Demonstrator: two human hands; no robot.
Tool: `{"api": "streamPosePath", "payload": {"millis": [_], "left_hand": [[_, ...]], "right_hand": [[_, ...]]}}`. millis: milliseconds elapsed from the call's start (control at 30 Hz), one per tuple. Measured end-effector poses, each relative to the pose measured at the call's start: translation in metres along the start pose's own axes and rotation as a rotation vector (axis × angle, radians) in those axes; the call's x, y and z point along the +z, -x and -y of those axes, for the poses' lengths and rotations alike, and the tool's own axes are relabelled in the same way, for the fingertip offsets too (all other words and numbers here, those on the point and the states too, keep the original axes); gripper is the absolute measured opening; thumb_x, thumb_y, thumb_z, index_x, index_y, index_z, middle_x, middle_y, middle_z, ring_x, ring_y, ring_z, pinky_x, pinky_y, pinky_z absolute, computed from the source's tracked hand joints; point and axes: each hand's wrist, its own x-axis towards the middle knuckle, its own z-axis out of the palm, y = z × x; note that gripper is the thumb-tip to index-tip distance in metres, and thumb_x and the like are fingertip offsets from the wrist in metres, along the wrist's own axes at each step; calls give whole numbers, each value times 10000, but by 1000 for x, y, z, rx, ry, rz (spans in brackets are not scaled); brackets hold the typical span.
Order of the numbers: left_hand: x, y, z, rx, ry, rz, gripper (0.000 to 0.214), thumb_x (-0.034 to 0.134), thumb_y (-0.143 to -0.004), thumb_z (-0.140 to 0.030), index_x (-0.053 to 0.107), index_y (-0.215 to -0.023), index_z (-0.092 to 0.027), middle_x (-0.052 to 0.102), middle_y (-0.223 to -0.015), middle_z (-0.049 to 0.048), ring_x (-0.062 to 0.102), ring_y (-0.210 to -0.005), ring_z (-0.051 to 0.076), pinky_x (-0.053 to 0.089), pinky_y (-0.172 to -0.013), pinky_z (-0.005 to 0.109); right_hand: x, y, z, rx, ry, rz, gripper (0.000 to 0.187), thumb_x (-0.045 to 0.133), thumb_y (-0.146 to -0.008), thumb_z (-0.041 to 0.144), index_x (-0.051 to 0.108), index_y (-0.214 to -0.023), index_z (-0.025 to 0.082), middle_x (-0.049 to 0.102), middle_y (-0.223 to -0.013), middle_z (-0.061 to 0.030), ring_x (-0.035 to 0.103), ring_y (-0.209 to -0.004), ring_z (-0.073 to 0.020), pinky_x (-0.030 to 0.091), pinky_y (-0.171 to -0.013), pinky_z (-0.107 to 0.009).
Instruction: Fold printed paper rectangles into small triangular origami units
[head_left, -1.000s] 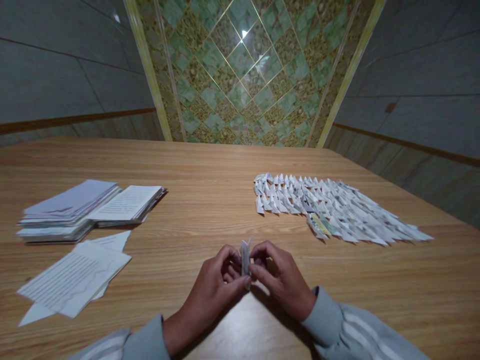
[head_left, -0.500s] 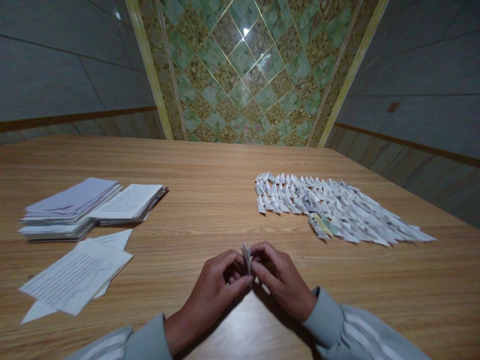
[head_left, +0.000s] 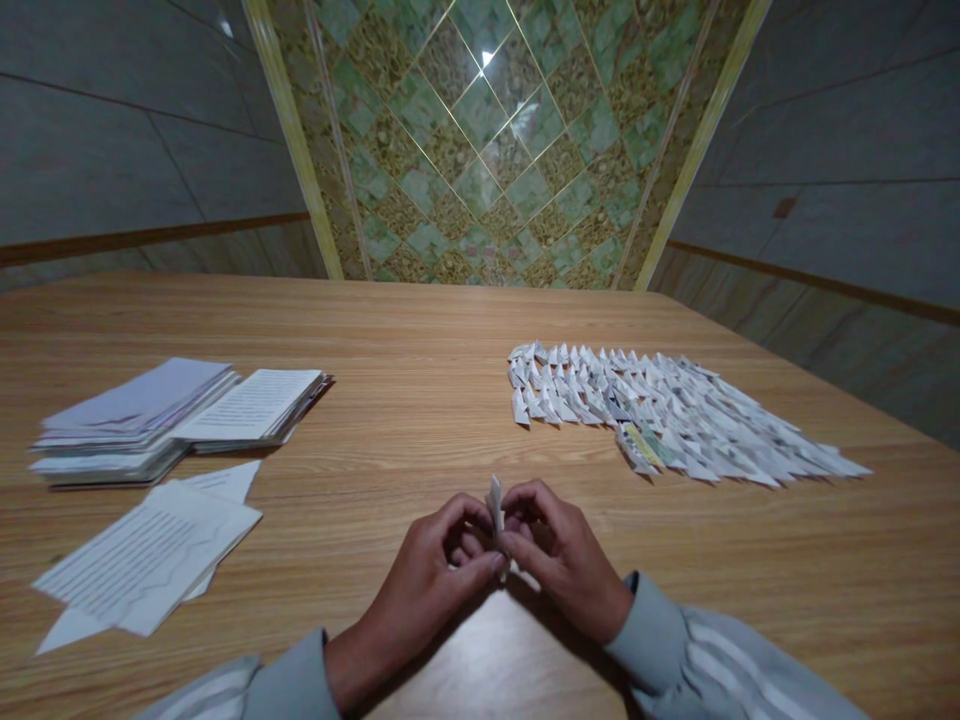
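Observation:
Between my fingertips stands a small folded piece of paper, pale and narrow, seen nearly edge-on. My left hand pinches it from the left, thumb low and index finger higher. From the right, my right hand grips it with thumb and index finger. Both hands are just above the wooden table, and the fingers hide the paper's lower part. To the right lie rows of small folded paper pieces with pointed tips, one of them yellow and green.
At the left is a stack of papers beside a pile of printed sheets. Nearer me, several loose printed sheets overlap on the wooden table. A tiled wall rises behind the far edge.
The folded paper sits slightly higher between my fingers, and a bit of it now shows below my thumbs. My hands have barely moved; the view has shifted slightly.

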Motion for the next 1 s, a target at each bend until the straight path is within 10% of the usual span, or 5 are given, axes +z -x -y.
{"api": "streamPosePath", "payload": {"millis": [1000], "left_hand": [[0, 1, 0, 8, 11, 11, 143, 690, -803, -214, 613, -915, -168, 622, -749, -10, 542, -650, 129, 430, -600, 231]], "right_hand": [[2, 0, -2, 29, -73, 24, 142, 532, -934, 263, 553, -1047, 181, 591, -766, 8, 544, -657, -138, 407, -603, -246]]}}
